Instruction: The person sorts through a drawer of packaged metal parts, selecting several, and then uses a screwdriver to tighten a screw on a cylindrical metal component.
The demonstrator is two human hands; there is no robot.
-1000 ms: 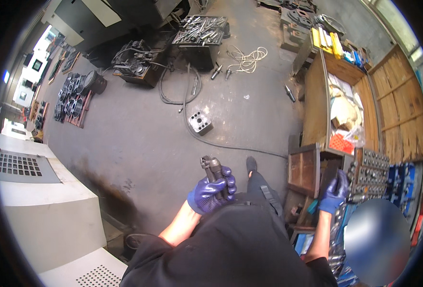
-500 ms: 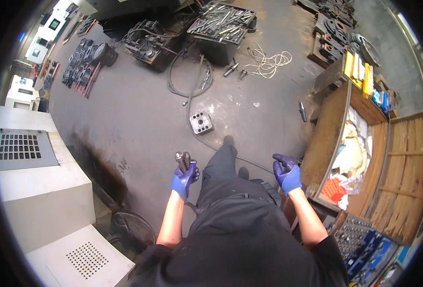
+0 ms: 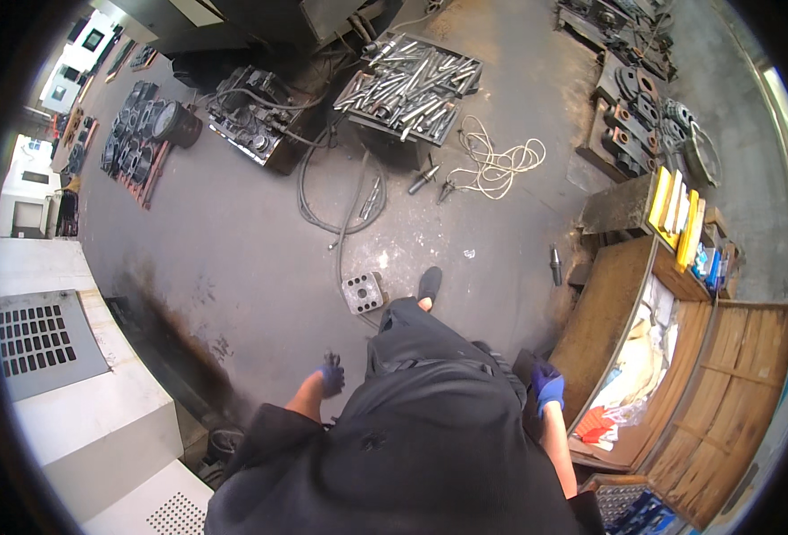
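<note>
Rough concrete floor [image 3: 260,232], wooden crate [image 3: 608,312] (matt)

Even, fairly bright daylight fills the workshop floor [image 3: 233,232], with soft shadows. Glare washes out the far right rim. Fisheye bending curves the bench [image 3: 608,312] edges, a black vignette rings the frame, and detail softens near the rim.
</note>
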